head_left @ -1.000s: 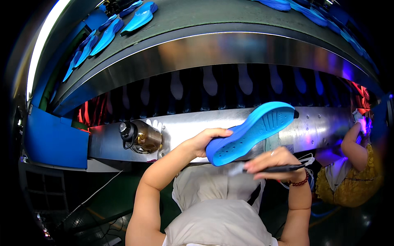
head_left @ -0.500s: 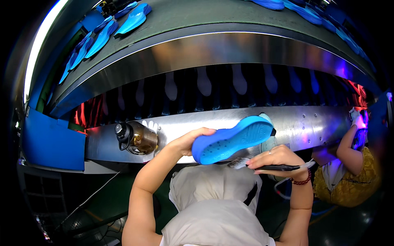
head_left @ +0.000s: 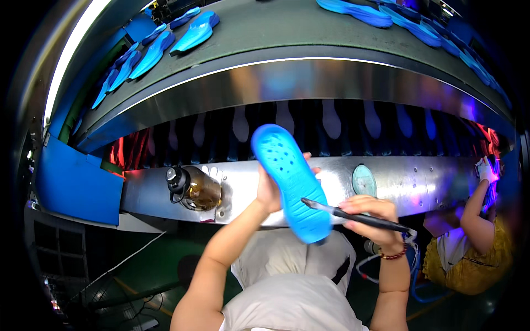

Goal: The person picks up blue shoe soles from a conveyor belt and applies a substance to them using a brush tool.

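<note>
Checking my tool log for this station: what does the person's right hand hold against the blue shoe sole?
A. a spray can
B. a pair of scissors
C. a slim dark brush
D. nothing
C: the right hand grips a slim dark brush whose tip rests on the blue shoe sole, which the left hand holds up.

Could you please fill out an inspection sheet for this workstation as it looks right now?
Surface: steel ledge below a grey conveyor belt.
Job's things: blue shoe sole, held upright; thin dark brush touching it.
Clutter: amber bottle lying on the ledge; round dial.
Grips: left hand holds the sole; right hand holds the brush.
Cables: white cable at lower left.
Surroundings: more blue soles on the belt; another person at right.
</note>
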Tool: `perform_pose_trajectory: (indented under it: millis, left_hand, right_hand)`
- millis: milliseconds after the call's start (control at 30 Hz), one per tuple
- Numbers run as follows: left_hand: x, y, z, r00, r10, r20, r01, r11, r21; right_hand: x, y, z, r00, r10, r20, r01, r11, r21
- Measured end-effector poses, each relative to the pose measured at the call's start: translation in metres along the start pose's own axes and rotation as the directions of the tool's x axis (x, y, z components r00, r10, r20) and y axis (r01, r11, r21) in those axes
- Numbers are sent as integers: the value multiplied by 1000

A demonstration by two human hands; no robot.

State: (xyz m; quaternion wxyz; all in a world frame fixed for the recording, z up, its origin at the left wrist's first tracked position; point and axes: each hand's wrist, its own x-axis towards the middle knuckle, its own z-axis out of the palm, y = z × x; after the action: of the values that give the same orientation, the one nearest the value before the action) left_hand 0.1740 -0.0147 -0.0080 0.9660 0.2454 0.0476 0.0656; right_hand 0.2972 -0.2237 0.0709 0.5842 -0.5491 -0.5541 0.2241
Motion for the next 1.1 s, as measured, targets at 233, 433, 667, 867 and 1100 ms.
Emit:
perform_pose_trajectory:
  millis: [233,433,667,867,1100]
  left_hand:
    - [4,-37,14,972,-62,-225,52,997,-53]
    - [0,-20,6,970,131,-203,-137,990,-19]
    - [4,-28,31,993,114,-30,-117,982,-149]
    - [-1,-9,34,963,262,-67,-269,949,-165]
    - [-1,12,35,948,304,-90,-308,951,-30]
  right_hand:
    - [9,47,27,975,151,-162,-151,988,10]
    - [-9,2,47,950,-137,280,228,918,-325]
    - [22,13,39,987,-145,-74,130,974,-183]
    - [11,4,31,996,26,86,-33,996,79]
    - [-3,8,15,965,66,255,-130,961,245]
